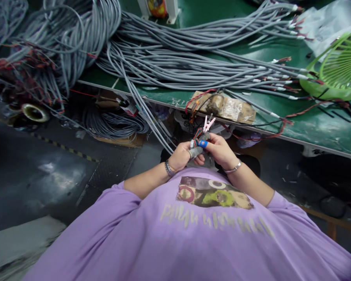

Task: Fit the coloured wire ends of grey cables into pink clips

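Both my hands meet just in front of the bench edge. My left hand (pixel 181 155) is closed around the end of a grey cable (pixel 159 134), where thin coloured wires (pixel 197 134) fan out. Grey covers wrap some of its fingers. My right hand (pixel 220 150), with blue tape on the thumb, pinches at these wires from the other side; its fingertips are partly hidden. Just beyond my fingers, a pale pink clothes-peg-like clip (pixel 208 123) stands at the bench edge. Behind it a taped wooden block (pixel 236 110) lies on the bench.
Long bundles of grey cables (pixel 175 66) run across the green bench (pixel 318 130). Coiled cables (pixel 76 35) are heaped at the left. A green fan (pixel 343 68) and a clear plastic bag (pixel 333 23) are at the right. Below the bench lies another cable coil (pixel 117 123).
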`<control>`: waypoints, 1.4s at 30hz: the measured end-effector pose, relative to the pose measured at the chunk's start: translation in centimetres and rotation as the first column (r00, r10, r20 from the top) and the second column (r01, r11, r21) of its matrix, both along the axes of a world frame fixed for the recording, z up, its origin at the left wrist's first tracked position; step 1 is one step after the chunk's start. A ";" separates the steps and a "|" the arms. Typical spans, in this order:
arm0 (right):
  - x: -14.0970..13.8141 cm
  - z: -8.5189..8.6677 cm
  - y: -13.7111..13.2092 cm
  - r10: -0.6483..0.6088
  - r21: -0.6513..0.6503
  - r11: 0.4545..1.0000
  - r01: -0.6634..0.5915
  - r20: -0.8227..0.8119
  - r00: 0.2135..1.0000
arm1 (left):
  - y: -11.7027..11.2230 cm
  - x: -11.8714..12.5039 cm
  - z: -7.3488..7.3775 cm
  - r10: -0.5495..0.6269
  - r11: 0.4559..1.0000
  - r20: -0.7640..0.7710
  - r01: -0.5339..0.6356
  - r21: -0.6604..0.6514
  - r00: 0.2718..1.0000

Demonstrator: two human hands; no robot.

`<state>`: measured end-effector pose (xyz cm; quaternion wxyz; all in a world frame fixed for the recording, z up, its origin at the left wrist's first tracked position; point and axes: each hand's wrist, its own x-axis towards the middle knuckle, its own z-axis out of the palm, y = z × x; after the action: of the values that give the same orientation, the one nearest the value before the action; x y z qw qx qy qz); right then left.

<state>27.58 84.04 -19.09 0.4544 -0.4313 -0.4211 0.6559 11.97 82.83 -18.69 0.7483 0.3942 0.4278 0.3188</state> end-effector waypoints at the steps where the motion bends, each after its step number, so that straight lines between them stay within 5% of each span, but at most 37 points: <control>1: -0.1 0.1 0.2 0.015 -0.019 1.000 -0.015 -0.006 1.000 | -0.1 -0.1 -0.1 -0.001 1.000 0.005 0.001 0.002 1.000; 8: -0.1 -0.5 0.6 -0.138 -0.215 0.970 0.111 -0.118 0.983 | -0.2 0.1 0.2 0.225 0.973 0.043 -0.222 -0.059 0.973; 18: -0.8 1.5 0.0 0.057 -0.046 0.997 -0.058 -0.018 0.998 | -0.4 0.4 -0.4 0.169 0.986 0.002 -0.169 -0.007 0.986; 27: -1.4 0.4 -0.4 -0.134 -0.030 0.991 0.133 -0.023 0.991 | -0.2 0.8 0.0 0.291 0.957 0.043 -0.292 0.002 0.956; 42: -0.7 0.4 -0.2 -0.132 -0.012 0.991 0.133 0.026 0.991 | -0.1 0.9 0.2 0.341 0.940 0.053 -0.340 -0.015 0.939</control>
<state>26.92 83.82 -18.70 0.4886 -0.4695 -0.3927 0.6218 12.86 82.75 -18.46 0.6944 0.3033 0.4697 0.4529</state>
